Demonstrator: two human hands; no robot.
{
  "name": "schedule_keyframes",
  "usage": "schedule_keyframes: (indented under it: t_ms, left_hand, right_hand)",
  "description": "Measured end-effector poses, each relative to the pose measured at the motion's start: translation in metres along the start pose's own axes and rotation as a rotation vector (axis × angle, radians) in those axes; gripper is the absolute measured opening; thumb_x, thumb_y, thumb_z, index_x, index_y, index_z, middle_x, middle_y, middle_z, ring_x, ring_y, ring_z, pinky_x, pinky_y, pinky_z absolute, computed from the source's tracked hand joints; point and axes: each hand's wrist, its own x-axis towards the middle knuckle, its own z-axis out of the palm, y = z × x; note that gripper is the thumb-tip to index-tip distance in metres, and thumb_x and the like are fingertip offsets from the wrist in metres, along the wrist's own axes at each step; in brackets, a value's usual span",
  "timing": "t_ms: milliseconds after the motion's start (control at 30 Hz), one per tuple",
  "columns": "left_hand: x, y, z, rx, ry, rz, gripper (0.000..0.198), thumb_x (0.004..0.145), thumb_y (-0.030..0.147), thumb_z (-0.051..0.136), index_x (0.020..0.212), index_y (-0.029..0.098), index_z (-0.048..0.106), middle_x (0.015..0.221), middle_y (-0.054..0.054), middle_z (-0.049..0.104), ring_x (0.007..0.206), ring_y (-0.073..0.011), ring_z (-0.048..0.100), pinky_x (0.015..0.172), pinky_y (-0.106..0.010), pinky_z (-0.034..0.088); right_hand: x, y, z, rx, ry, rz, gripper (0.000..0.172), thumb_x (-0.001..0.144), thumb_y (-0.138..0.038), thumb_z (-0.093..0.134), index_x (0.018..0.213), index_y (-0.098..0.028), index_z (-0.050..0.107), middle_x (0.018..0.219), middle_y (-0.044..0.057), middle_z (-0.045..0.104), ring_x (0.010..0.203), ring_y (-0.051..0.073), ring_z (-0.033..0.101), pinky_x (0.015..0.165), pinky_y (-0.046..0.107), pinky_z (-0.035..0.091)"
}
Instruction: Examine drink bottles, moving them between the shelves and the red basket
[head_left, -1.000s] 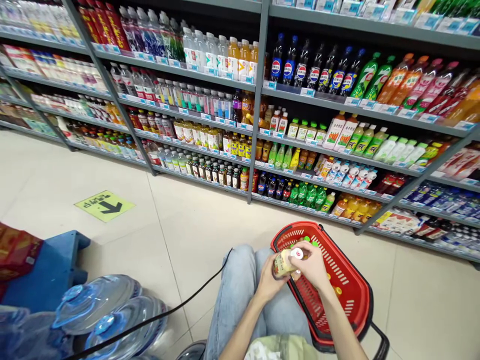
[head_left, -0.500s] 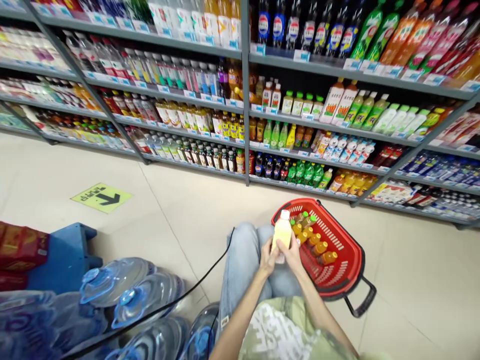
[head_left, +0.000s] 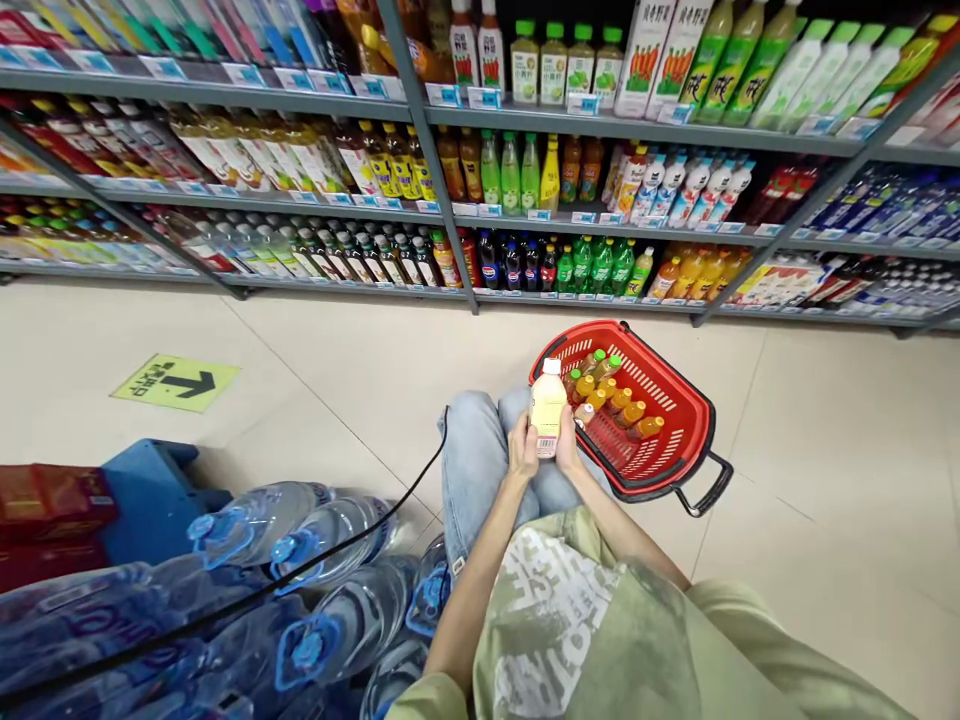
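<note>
I hold a pale yellow drink bottle [head_left: 547, 410] with a white cap upright over my knees, barcode label facing me. My left hand [head_left: 523, 455] grips its lower left side and my right hand [head_left: 568, 450] grips its lower right side. Just to the right, a red shopping basket [head_left: 679, 405] stands on the floor. Inside it lie several orange drink bottles [head_left: 626, 410] with green and orange caps.
Grey shelving [head_left: 450, 215] full of bottled drinks runs along the aisle ahead. Large blue-capped water jugs [head_left: 300, 560] lie at my lower left beside a blue pallet [head_left: 150, 500]. A black cable [head_left: 360, 530] crosses them. A yellow arrow sticker [head_left: 176, 381] marks the tiled floor.
The bottle went from tilted, cap toward me, to upright with both hands around its base. My view tipped downward, so shelves and basket shifted up the frame.
</note>
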Motion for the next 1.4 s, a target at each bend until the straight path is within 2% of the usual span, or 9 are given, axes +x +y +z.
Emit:
schedule_keyframes:
  t_ms: [133,200,400,500,600,733,967,1200,1400]
  left_hand:
    - [-0.001,-0.002,-0.001,0.118,0.102,0.009,0.068,0.094,0.071,0.044,0.128,0.014,0.061,0.117,-0.019,0.075,0.101,-0.0342,0.072,0.089,-0.047,0.055]
    - [-0.001,-0.001,-0.001,0.152,0.124,0.013,0.065,0.094,0.069,0.045,0.127,0.014,0.060,0.113,-0.018,0.075,0.098,-0.0330,0.071,0.087,-0.045,0.054]
    - [0.003,0.003,-0.003,0.149,0.135,0.044,0.045,0.102,0.058,0.037,0.112,0.020,0.059,0.097,-0.010,0.072,0.087,-0.0244,0.069,0.082,-0.037,0.054]
    - [0.006,0.004,-0.003,0.122,0.147,0.074,0.039,0.103,0.056,0.038,0.099,0.022,0.056,0.091,-0.007,0.067,0.086,-0.0229,0.066,0.081,-0.036,0.053]
    - [0.008,0.007,-0.003,0.106,0.147,0.107,0.036,0.102,0.055,0.043,0.091,0.023,0.054,0.087,-0.005,0.062,0.081,-0.0212,0.062,0.077,-0.034,0.052]
    - [0.008,0.013,-0.002,0.104,0.127,0.153,0.033,0.101,0.050,0.047,0.086,0.022,0.054,0.084,-0.004,0.058,0.078,-0.0196,0.057,0.072,-0.032,0.048]
    - [0.009,0.019,-0.003,0.114,0.120,0.195,0.030,0.101,0.045,0.047,0.083,0.022,0.054,0.082,-0.004,0.056,0.073,-0.0190,0.054,0.067,-0.031,0.045]
    - [0.009,0.018,-0.003,0.133,0.117,0.189,0.028,0.102,0.043,0.047,0.084,0.022,0.054,0.083,-0.006,0.059,0.075,-0.0195,0.055,0.068,-0.032,0.046]
    - [0.009,0.017,-0.002,0.131,0.116,0.188,0.028,0.102,0.042,0.047,0.084,0.022,0.054,0.083,-0.005,0.058,0.076,-0.0195,0.055,0.069,-0.032,0.046]
  right_hand:
    - [-0.010,0.001,0.005,-0.132,0.064,-0.041,0.060,0.099,-0.069,0.048,0.127,-0.021,0.068,0.125,0.012,0.071,0.121,0.026,0.064,0.113,0.045,0.047]
    - [-0.015,0.001,0.007,-0.198,0.086,-0.080,0.055,0.099,-0.065,0.050,0.128,-0.021,0.067,0.128,0.012,0.069,0.122,0.025,0.062,0.115,0.043,0.044]
    - [-0.013,-0.002,0.004,-0.102,0.148,-0.041,0.049,0.098,-0.064,0.051,0.113,-0.021,0.069,0.118,0.010,0.072,0.117,0.024,0.063,0.113,0.041,0.046]
    - [-0.007,-0.002,0.001,-0.006,0.172,-0.003,0.046,0.095,-0.064,0.055,0.102,-0.021,0.069,0.108,0.008,0.075,0.110,0.023,0.066,0.105,0.037,0.052]
    - [-0.003,0.000,-0.001,0.082,0.209,0.055,0.048,0.089,-0.068,0.061,0.092,-0.020,0.067,0.094,0.006,0.075,0.090,0.021,0.069,0.086,0.034,0.059]
    - [-0.001,0.006,-0.004,0.218,0.255,0.126,0.048,0.080,-0.067,0.073,0.080,-0.020,0.064,0.075,0.001,0.072,0.067,0.017,0.065,0.066,0.030,0.057]
    - [0.000,0.013,-0.008,0.287,0.232,0.183,0.047,0.082,-0.065,0.073,0.089,-0.019,0.069,0.078,0.001,0.075,0.068,0.020,0.069,0.068,0.033,0.058]
    - [0.002,0.013,-0.007,0.289,0.268,0.165,0.045,0.079,-0.065,0.076,0.078,-0.021,0.064,0.074,-0.001,0.073,0.060,0.016,0.064,0.061,0.029,0.055]
    - [0.002,0.012,-0.008,0.244,0.262,0.131,0.045,0.083,-0.064,0.073,0.073,-0.022,0.061,0.069,-0.002,0.068,0.060,0.016,0.061,0.061,0.030,0.054]
